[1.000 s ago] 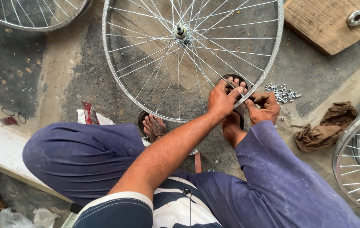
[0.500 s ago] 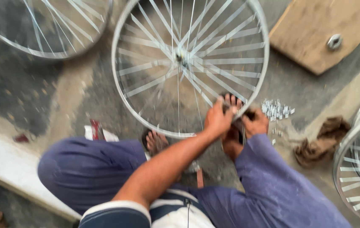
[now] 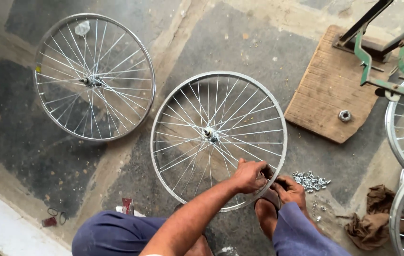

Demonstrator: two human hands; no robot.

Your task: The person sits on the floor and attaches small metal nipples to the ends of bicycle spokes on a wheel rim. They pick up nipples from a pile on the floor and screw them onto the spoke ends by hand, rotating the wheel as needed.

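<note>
A spoked bicycle wheel (image 3: 218,137) lies flat on the concrete floor (image 3: 268,52), near the floor's near edge, just in front of the seated person's knees. Both hands meet at the rim's near-right arc. The left hand (image 3: 249,176) reaches over the rim, its fingers curled together in a pinching grip on the rim where a spoke meets it — what small part lies between the fingertips cannot be told. The right hand (image 3: 289,189) sits just beside it, touching the rim's outer side, fingers bent inward; its grip is hidden, so I cannot tell whether it pinches anything. A bare foot (image 3: 266,215) rests under the hands against the rim. A heap of small silver nipples (image 3: 310,180) lies just right of the hands. A second wheel (image 3: 94,77) lies towards the far-left corner, a wooden board (image 3: 330,90) with a nut (image 3: 344,115) far right, and a brown rag (image 3: 370,223) near-right.
</note>
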